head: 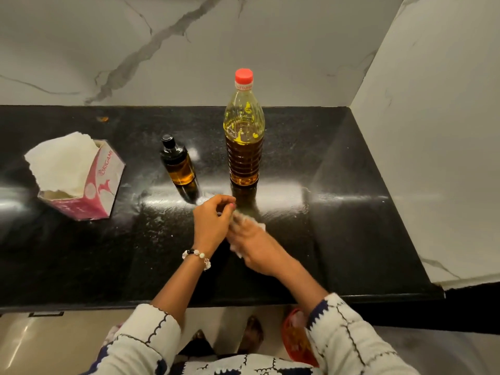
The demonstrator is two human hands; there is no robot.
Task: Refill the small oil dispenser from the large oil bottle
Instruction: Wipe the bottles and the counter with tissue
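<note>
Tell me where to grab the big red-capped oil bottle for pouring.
Grip the large clear plastic oil bottle with the red cap around its ribbed lower body, coming from the front right. It stands upright, the ribs look easier to hold than the smooth shoulder, and the small amber dispenser with the black top stands close on its left.

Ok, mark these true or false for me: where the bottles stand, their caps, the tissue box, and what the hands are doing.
1. The large bottle has its red cap on. True.
2. The dispenser stands right of the large bottle. False: it stands to its left, apart from it.
3. The dispenser's black top is off. False: it is on.
4. The tissue box is at the left of the counter, with tissue sticking out. True.
5. The left hand grips the large bottle. False: it touches neither bottle; its fingers are curled near the right hand, which holds a white tissue, blurred.
</note>
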